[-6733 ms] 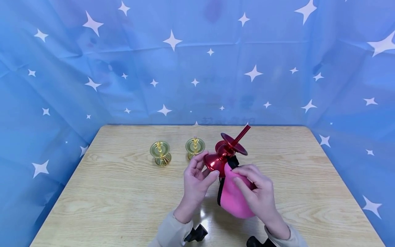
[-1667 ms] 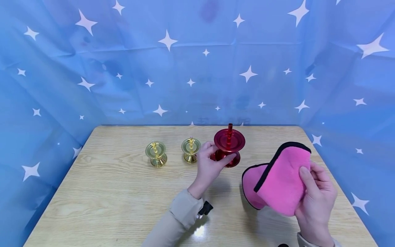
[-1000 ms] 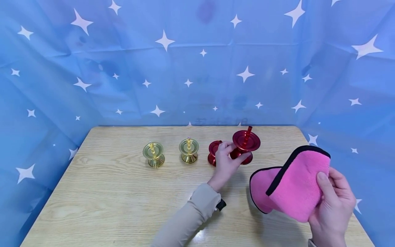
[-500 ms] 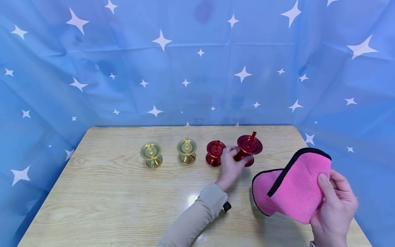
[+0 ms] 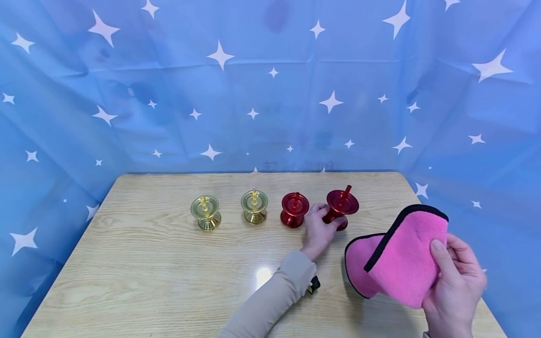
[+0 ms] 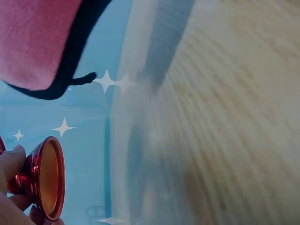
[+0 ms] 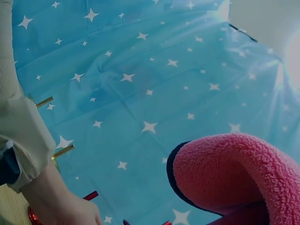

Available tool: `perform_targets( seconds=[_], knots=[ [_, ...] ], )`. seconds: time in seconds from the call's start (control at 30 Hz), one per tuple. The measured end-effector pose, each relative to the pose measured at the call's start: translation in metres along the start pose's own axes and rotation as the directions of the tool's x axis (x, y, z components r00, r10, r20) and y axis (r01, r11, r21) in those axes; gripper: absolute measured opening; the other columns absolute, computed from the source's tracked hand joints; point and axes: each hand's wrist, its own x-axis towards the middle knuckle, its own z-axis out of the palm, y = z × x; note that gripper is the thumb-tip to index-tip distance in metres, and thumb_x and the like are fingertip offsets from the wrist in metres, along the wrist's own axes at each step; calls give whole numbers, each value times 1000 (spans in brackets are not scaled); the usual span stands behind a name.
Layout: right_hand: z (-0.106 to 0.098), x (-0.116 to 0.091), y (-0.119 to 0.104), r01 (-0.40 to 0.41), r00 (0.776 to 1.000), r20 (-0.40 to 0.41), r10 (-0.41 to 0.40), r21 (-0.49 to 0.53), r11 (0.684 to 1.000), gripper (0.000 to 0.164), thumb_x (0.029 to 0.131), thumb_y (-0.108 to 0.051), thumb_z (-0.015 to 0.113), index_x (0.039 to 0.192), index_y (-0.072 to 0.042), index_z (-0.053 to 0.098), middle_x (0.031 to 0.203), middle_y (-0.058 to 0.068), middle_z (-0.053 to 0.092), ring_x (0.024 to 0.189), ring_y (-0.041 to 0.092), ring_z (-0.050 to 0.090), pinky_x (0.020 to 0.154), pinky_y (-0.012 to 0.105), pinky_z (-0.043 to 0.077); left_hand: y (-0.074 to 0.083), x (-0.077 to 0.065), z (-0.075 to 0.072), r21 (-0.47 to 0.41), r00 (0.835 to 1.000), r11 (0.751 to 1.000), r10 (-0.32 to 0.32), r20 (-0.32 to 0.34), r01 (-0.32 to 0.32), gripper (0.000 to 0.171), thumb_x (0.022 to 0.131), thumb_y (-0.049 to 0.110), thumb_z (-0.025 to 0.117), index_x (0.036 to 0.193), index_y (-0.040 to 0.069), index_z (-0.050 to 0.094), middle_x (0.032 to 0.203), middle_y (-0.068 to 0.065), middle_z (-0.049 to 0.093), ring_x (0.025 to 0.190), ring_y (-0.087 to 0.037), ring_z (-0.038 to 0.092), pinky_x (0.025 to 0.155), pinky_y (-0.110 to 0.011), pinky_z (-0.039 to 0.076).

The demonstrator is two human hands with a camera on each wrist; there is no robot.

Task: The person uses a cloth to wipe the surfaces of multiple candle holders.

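Observation:
My left hand (image 5: 318,230) grips a red metallic candle holder (image 5: 344,203) by its narrow waist, at the right of the row. The holder leans slightly; its flared base (image 6: 50,180) shows its hollow underside in the left wrist view. Between thumb and fingers, my right hand (image 5: 455,284) pinches a pink plush cloth (image 5: 412,258) with black edging, which hangs folded over the table's right side. Just left of my left hand, a second red candle holder (image 5: 295,206) stands upright. Two gold candle holders (image 5: 204,209) (image 5: 254,203) stand further left.
The pale wooden table (image 5: 148,267) reaches back to a blue curtain (image 5: 270,117) with white stars. My left sleeve (image 5: 274,295) crosses the table's front middle, and a black wrist device (image 5: 313,284) sits beside the cuff.
Earlier, both hands were together at the red holder with the cloth against it. Since then the cloth has moved right, away from it, and my left hand has carried the holder rightward and lowered it.

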Motion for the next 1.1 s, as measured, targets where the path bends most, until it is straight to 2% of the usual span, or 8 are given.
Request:
perform_targets(
  seconds=[0.27,0.37,0.47,0.67,0.8,0.93,1.0,1.1],
  knots=[
    [-2,-2,0,1,1000,5,-1,-3,1000,18,80,25,51,97,22,58,71,23,64,55,24,63,47,28,52,-7,-3,13,-29,996,995,-92,15,92,26,73,14,80,94,1,73,96,-4,61,91,-14,57,80,-20,47],
    [-3,-2,0,0,1000,6,0,-6,1000,18,80,24,51,97,22,58,71,22,64,55,24,62,47,28,52,-11,-3,17,-23,995,995,-95,0,95,25,70,11,81,91,-1,73,93,-5,61,89,-16,59,79,-21,48],
    [-3,-2,-1,2,1000,5,-2,-2,1000,18,80,25,51,97,22,58,71,22,64,56,24,62,47,28,52,-14,-3,20,-15,992,992,-129,-14,129,25,68,9,82,89,-1,74,91,-4,62,87,-16,59,78,-22,48],
    [-3,-2,-1,-2,1000,-2,2,-3,1000,18,80,25,51,97,22,58,71,23,64,56,24,63,48,28,53,-20,-2,26,-44,962,961,-272,-17,271,29,65,9,85,90,0,74,90,0,63,88,-14,60,78,-22,49],
    [-3,-2,-1,-2,1000,1,2,-11,1000,19,80,25,51,97,21,58,71,22,64,56,24,63,49,28,53,-21,0,29,-46,953,952,-303,-6,302,28,65,9,85,89,0,74,89,1,62,87,-13,59,77,-22,49],
    [-3,-2,-1,1,1000,13,-1,-12,1000,19,80,25,51,97,21,59,72,22,64,57,24,63,49,28,53,-20,1,32,8,959,959,-283,-14,283,27,65,11,85,89,3,75,87,1,62,85,-13,59,75,-21,49],
    [-3,-1,-2,2,1000,16,-2,-12,1000,19,80,25,51,97,21,59,72,22,64,57,24,63,49,28,53,-21,2,32,77,962,959,-271,-15,272,26,65,14,85,88,6,75,88,1,62,85,-14,59,76,-22,48],
    [-3,-1,-2,2,1000,15,-2,-10,1000,19,80,25,51,97,21,59,72,23,64,57,24,63,49,28,53,-24,3,32,185,961,944,-276,-15,274,24,63,18,86,83,9,75,89,2,62,88,-14,57,77,-25,47]
  ],
)
